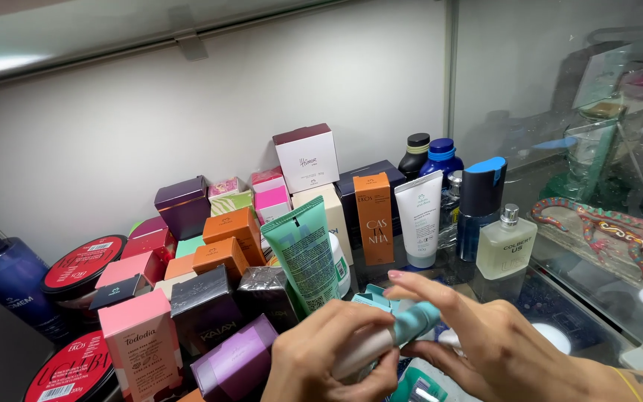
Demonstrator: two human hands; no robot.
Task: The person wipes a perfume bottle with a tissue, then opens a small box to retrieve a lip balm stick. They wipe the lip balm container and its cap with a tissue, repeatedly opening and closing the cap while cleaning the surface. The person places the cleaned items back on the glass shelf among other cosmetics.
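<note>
A small teal-and-beige bottle [388, 339] is held over the near edge of a glass shelf [560, 298]. The left hand [329, 357] is closed around its beige lower body, while the right hand [485, 335] is laid across the teal upper end, fingers [426, 286] extended and lightly curled about it; whether this hand is fully clamped cannot be told. An upright green tube [305, 253] is seen just behind the left hand. Toward the left end of the shelf, a crowd of small boxes is packed together: a pink box [143, 346] at the near edge, a lilac box [236, 365] beside it, dark grey boxes [206, 305], orange boxes [236, 231] and a purple box [182, 202] farther back. A white box [306, 156] is stacked highest against the rear wall. At the middle rear, a tall orange carton [374, 217], a white tube [420, 217], a blue bottle [480, 205] and a clear square bottle [507, 246] are ranged. Red-lidded jars [83, 264] are placed at the left corner.
</note>
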